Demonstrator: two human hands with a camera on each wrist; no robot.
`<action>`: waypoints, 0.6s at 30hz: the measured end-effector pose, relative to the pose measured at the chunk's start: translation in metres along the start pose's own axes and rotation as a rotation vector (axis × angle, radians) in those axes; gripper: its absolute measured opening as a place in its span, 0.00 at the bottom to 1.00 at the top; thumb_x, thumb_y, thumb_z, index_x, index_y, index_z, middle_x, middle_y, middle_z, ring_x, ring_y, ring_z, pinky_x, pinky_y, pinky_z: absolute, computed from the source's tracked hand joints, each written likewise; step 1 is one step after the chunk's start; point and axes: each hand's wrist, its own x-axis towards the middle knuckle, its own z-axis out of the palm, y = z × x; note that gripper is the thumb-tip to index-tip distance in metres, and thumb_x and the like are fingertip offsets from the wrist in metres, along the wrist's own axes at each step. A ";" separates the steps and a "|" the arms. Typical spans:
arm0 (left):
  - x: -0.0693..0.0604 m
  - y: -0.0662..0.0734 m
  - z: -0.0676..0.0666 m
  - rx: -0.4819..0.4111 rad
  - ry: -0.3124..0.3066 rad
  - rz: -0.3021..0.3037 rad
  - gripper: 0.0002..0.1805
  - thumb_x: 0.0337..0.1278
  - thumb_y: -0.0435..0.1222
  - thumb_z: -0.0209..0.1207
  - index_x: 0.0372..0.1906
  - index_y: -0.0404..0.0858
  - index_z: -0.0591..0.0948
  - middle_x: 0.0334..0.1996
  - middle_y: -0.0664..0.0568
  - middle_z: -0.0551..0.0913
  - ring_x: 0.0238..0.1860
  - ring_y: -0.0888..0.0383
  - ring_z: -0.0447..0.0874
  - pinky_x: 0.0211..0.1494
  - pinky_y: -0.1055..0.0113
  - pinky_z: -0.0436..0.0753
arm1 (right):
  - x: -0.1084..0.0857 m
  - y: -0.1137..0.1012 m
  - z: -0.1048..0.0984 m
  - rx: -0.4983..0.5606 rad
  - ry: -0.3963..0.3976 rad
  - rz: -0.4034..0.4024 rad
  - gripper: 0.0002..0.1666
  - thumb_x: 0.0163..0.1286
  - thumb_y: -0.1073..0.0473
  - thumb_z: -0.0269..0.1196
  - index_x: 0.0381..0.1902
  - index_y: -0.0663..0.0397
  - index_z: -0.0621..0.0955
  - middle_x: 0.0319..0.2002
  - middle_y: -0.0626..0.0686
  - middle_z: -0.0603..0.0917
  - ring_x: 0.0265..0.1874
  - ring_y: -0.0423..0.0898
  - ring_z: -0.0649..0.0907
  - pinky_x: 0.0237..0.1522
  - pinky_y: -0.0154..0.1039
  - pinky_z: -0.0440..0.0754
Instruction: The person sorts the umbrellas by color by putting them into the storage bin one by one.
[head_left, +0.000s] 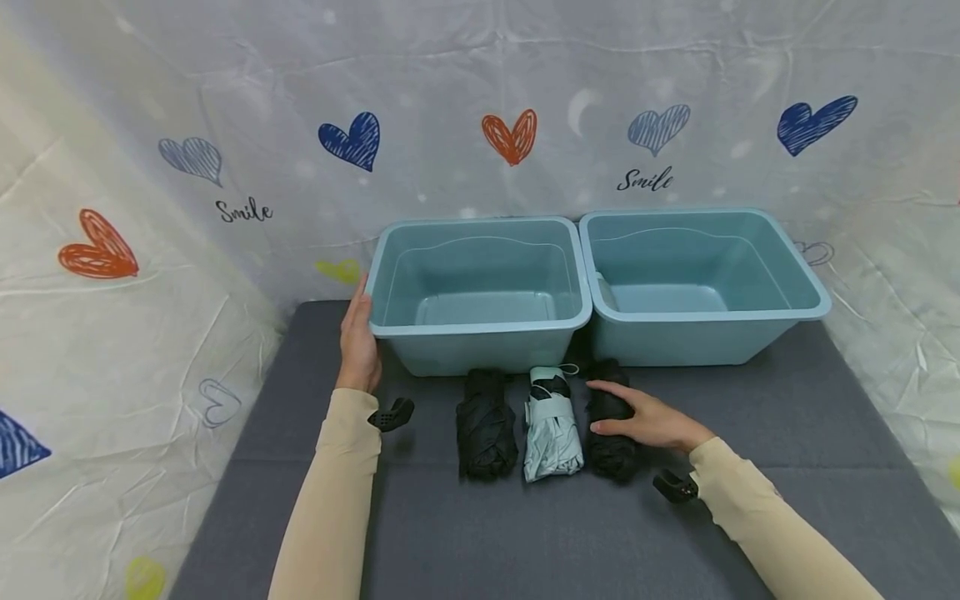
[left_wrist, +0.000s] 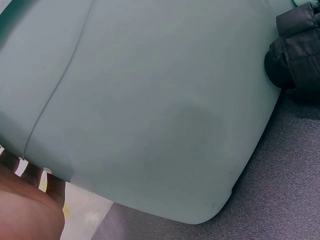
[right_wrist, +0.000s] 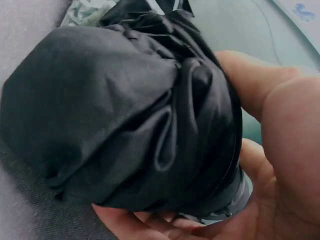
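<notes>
Against the left side of the left light-blue plastic bin (head_left: 487,346) rests my left hand (head_left: 360,350), its fingers extended along the outer wall. The left wrist view shows those fingers (left_wrist: 27,205) touching the bin's side. Three folded umbrellas lie in front of the bins: a black umbrella (head_left: 486,429), a pale blue umbrella (head_left: 553,442) and, at the right, another black umbrella (head_left: 611,454). My right hand (head_left: 652,421) grips this right one from its right side. Up close in the right wrist view, thumb and fingers curve round the black umbrella's (right_wrist: 100,110) bunched fabric.
A second light-blue bin (head_left: 705,342) stands right beside the first. No contents show inside either bin. Both sit at the back of a dark grey table (head_left: 525,542), before a hanging cloth (head_left: 435,83) printed with hearts.
</notes>
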 end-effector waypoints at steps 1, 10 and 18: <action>0.000 0.000 0.000 0.001 -0.002 -0.001 0.28 0.84 0.49 0.37 0.82 0.57 0.55 0.80 0.60 0.52 0.79 0.58 0.50 0.78 0.53 0.53 | 0.001 -0.002 0.001 0.001 0.004 0.009 0.46 0.70 0.43 0.69 0.80 0.46 0.63 0.78 0.64 0.56 0.76 0.67 0.56 0.68 0.69 0.61; 0.001 -0.001 0.001 0.007 -0.004 -0.012 0.28 0.84 0.50 0.38 0.82 0.58 0.54 0.81 0.61 0.51 0.79 0.59 0.48 0.79 0.53 0.52 | -0.010 0.014 -0.002 0.198 0.048 -0.030 0.41 0.70 0.48 0.69 0.76 0.47 0.67 0.72 0.62 0.63 0.63 0.60 0.73 0.59 0.53 0.75; 0.001 0.000 0.001 -0.007 0.007 -0.003 0.28 0.84 0.49 0.38 0.81 0.58 0.56 0.80 0.60 0.53 0.79 0.59 0.50 0.78 0.53 0.54 | -0.033 -0.003 -0.008 0.284 0.055 -0.081 0.37 0.73 0.48 0.66 0.76 0.38 0.66 0.76 0.59 0.58 0.68 0.63 0.68 0.60 0.56 0.74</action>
